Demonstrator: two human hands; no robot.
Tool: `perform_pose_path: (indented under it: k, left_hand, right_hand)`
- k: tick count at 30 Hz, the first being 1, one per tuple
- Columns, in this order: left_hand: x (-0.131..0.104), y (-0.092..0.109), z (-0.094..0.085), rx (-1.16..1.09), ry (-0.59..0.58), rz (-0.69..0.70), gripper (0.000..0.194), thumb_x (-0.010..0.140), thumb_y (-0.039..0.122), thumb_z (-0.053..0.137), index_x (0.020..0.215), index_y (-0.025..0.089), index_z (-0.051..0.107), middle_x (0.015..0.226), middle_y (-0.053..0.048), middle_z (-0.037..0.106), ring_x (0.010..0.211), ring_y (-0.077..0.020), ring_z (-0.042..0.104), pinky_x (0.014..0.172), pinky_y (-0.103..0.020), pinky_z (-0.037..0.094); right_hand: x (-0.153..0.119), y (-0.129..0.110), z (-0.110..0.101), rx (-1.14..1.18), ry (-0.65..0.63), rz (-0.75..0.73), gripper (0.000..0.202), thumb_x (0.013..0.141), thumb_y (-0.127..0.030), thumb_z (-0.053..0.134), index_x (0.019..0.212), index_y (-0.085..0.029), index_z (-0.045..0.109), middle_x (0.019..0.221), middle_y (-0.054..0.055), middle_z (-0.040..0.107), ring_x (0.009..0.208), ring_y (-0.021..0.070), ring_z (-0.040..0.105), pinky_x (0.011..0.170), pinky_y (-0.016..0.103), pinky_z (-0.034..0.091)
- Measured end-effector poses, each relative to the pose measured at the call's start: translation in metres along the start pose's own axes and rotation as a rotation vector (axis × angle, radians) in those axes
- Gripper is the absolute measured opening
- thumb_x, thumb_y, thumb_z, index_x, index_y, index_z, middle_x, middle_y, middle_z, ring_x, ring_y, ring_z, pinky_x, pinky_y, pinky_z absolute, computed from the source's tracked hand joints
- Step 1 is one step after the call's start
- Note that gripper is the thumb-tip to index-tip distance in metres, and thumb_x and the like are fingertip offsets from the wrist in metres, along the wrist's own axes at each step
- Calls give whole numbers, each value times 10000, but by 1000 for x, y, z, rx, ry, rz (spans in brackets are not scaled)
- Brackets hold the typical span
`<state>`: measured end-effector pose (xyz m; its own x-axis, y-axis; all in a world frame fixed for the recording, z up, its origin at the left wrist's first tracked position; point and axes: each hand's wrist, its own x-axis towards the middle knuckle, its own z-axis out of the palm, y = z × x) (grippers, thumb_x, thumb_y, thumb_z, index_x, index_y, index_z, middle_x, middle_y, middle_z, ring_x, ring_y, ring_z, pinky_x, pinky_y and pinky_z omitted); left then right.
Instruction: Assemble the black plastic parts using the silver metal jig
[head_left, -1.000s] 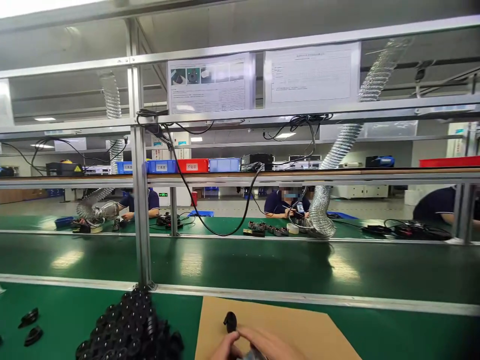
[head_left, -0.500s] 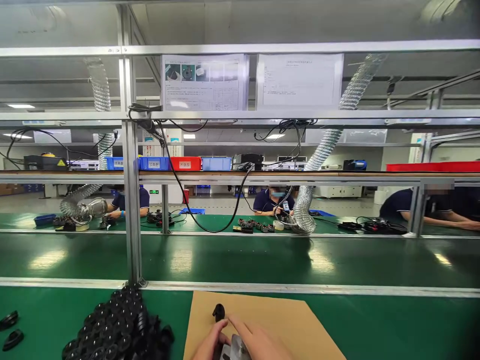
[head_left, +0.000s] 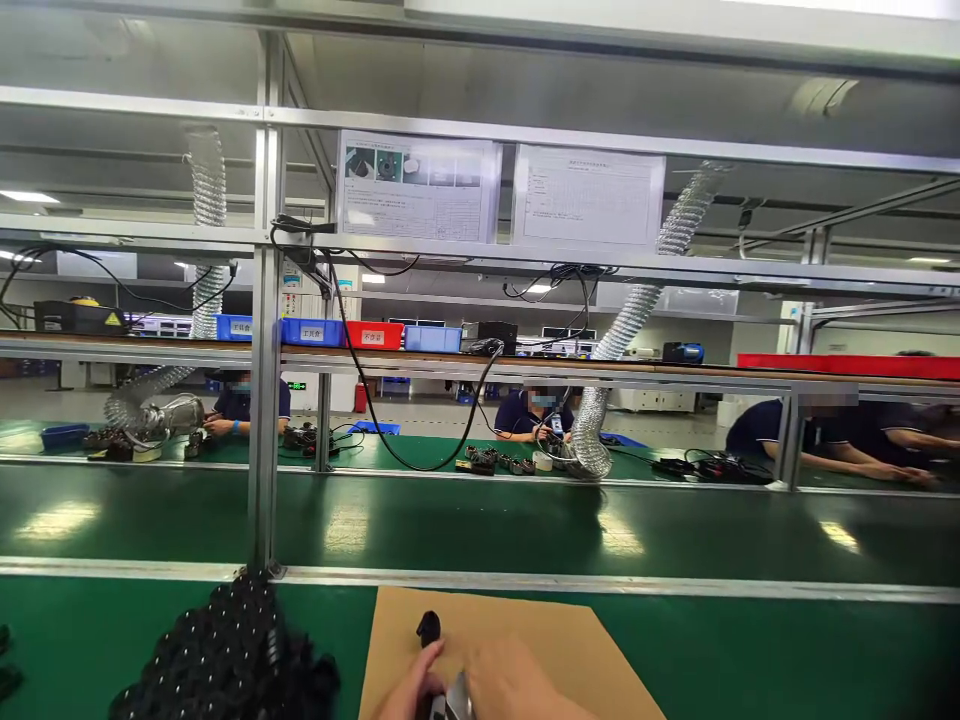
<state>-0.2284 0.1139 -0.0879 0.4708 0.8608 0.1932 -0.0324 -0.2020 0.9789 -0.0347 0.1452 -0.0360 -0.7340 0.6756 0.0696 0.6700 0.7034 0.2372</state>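
At the bottom of the head view, my left hand point(head_left: 413, 685) is closed against the left side of a grey metal piece point(head_left: 454, 697), which the frame's lower edge cuts off. My right hand point(head_left: 506, 677) lies over the right side of that piece; its fingers are blurred, so their grip is unclear. Both hands are above a brown cardboard sheet point(head_left: 555, 630). A small black part point(head_left: 429, 628) stands on the sheet just beyond my left fingertips. To the left, a large heap of black round parts point(head_left: 217, 650) rests on the green table point(head_left: 750, 650).
A metal post point(head_left: 264, 450) rises behind the heap. Blue bins point(head_left: 313, 332) and a red bin point(head_left: 373, 335) sit on a shelf with a hanging black cable point(head_left: 360, 390). Across the bench, several people work beside flexible ducts point(head_left: 592, 430). More black parts lie at far left.
The camera view has tilted and shifted slightly. My right hand has turned over the metal piece, its fingers now more bunched and blurred. The black part still stands on the cardboard.
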Motion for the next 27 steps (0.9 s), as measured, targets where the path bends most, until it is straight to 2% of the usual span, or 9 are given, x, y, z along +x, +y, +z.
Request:
perform_pose_path:
  k: [3, 6, 10, 13, 17, 20, 22, 24, 27]
  left_hand:
    - [0, 2, -4, -1, -18, 2, 805, 800, 462, 828, 1527, 308, 518, 997, -59, 679, 1078, -329, 669, 1063, -467, 430]
    - [2, -3, -2, -39, -15, 5, 854, 799, 516, 830, 1549, 298, 483, 986, -57, 682, 1041, -317, 676, 1030, -448, 451]
    - [4, -17, 3, -89, -27, 20, 1151, 645, 630, 930, 1596, 285, 382, 1033, -73, 683, 961, -305, 691, 924, -423, 492]
    - [5, -31, 2, -74, -29, 70, 1283, 553, 661, 973, 1605, 276, 349, 1112, -103, 673, 997, -323, 684, 910, -426, 489]
    - [9, -54, -4, -65, -30, 127, 1267, 560, 681, 959, 1601, 287, 354, 1183, -129, 674, 1098, -369, 674, 935, -450, 487]
    - [10, -67, -4, -119, -42, 200, 1223, 621, 630, 944, 1613, 279, 319, 1261, -154, 672, 1172, -395, 666, 982, -486, 470]
    - [9, -71, -1, -181, -36, 232, 1207, 648, 543, 950, 1619, 281, 282, 1291, -162, 668, 1205, -398, 660, 992, -486, 465]
    - [6, -68, 3, -214, -20, 224, 1226, 630, 469, 966, 1615, 285, 259, 1253, -154, 678, 1139, -381, 688, 921, -452, 493]
    - [1, -56, 7, -189, 25, 163, 1211, 596, 432, 983, 1583, 289, 295, 1157, -115, 681, 999, -324, 702, 849, -405, 503]
  right_hand:
    - [-4, 8, -27, -130, 43, -254, 381, 870, -213, 687, 1249, -179, 711, 1064, 145, 795, 835, 305, 758, 559, 346, 508]
    - [-2, 4, -52, -218, 0, -440, 306, 893, -288, 691, 1149, -127, 739, 1020, 161, 789, 856, 302, 731, 600, 369, 503]
    - [3, -17, -67, -209, -242, -158, 481, 887, -601, 630, 826, -149, 783, 808, 163, 774, 728, 336, 728, 635, 396, 501]
    - [-3, -21, -73, -133, -299, 27, 620, 889, -727, 537, 891, -158, 784, 782, 146, 767, 674, 344, 729, 578, 381, 469]
    - [-13, 1, -85, -153, -167, -316, 678, 824, -595, 704, 1328, -150, 614, 1052, 127, 764, 775, 302, 726, 502, 336, 352]
    - [-7, 16, -89, -199, -77, -602, 560, 819, -438, 739, 1268, -128, 612, 1064, 110, 740, 907, 278, 703, 495, 345, 310]
    - [1, 17, -87, -190, -109, -696, 519, 786, -434, 766, 1169, -105, 648, 1006, 113, 736, 910, 278, 692, 501, 348, 325]
    - [8, 10, -83, -154, -178, -672, 537, 752, -496, 778, 1113, -111, 676, 947, 115, 741, 842, 283, 693, 525, 341, 366]
    - [10, -9, -78, -113, -259, -360, 488, 780, -597, 699, 1000, -161, 727, 828, 108, 744, 708, 293, 697, 565, 344, 422]
